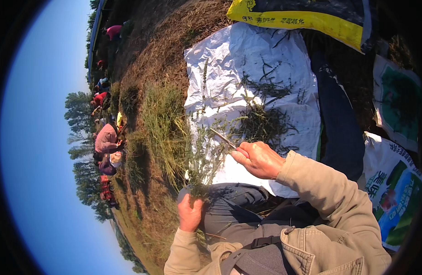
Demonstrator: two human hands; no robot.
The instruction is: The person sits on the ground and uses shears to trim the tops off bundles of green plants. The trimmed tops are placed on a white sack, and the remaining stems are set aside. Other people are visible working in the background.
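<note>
My left hand (190, 212) is closed around the lower stems of a bunch of leafy green plants (201, 163), whose tips spread up over a white woven sack. A slim metal blade (223, 138) sticks out of the fist of my right hand (259, 160) and points toward the plants; its handle is hidden by the fingers. The white sack (214, 72) lies spread and wrinkled on the ground before me. Dark cut sprigs (266, 123) are heaped on its middle, with thinner ones scattered above.
Uncut tufts of grassy plants (162, 127) stand left of the sack. A yellow and black sack (300, 21) lies at the top, printed sacks (396, 189) at the right. My jeans-clad legs (231, 202) flank the white sack. Several people (107, 139) and a red vehicle (106, 187) are farther off.
</note>
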